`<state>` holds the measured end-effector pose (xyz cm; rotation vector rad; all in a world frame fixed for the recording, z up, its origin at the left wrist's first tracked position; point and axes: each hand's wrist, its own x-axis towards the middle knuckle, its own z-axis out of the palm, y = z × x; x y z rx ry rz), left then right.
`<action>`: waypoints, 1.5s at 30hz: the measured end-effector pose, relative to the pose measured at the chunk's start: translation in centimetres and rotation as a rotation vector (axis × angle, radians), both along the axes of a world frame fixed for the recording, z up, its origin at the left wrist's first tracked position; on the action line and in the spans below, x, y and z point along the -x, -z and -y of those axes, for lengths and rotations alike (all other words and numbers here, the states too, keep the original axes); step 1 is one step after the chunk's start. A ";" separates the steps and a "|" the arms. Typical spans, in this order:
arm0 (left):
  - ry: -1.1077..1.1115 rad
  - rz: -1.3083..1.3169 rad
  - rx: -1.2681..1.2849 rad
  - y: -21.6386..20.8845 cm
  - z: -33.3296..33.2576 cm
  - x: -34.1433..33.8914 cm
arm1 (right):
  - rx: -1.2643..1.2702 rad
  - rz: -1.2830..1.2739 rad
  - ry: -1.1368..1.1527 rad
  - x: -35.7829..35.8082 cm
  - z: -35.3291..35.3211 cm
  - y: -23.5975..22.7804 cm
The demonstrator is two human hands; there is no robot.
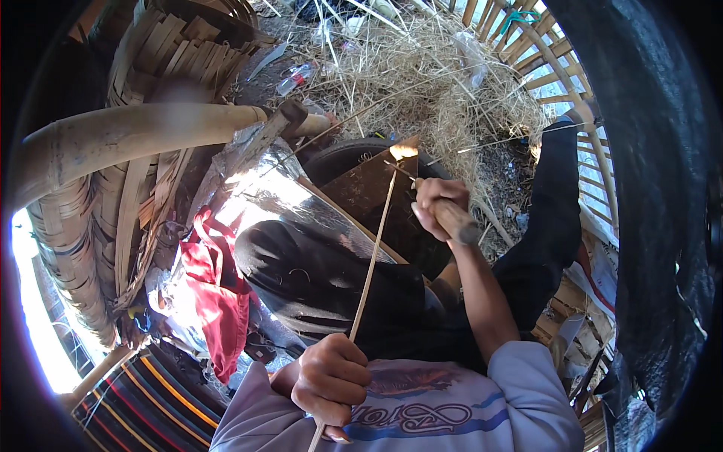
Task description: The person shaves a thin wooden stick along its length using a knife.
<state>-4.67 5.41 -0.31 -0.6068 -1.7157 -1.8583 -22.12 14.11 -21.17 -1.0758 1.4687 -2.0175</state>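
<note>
Grips a pale, narrow strip point(374, 260) in the closed left hand point(331, 380) and a wooden-handled knife point(459, 224) in the closed right hand point(439, 200). Holds the strip slanting across the dark trousers point(316, 264), with its far end at or near the blade point(406, 174). Seems partway through trimming: already cut slender, with finishing or smoothing probably left. Looks long, nearly straight and light tan.

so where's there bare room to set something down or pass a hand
The brown panel left of the strip is mostly bare, though perhaps sloping. A hand might pass over the dark trousers, between the strip and the right forearm. Straw crowds the far side; red cloth, the left.
</note>
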 end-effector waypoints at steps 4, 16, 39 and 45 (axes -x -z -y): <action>0.009 0.002 0.039 0.3 0.8 0.2 | 0.018 0.175 0.064 1.3 -0.7 0.5; 0.001 0.004 0.028 0.3 0.7 0.4 | 0.150 0.383 -0.001 2.0 -0.5 -2.1; 0.100 0.045 0.037 -0.3 0.3 0.7 | -0.053 0.226 -0.020 3.0 0.9 2.8; 0.059 0.056 0.063 -0.2 0.7 0.7 | 0.011 0.360 -0.027 3.6 0.7 0.5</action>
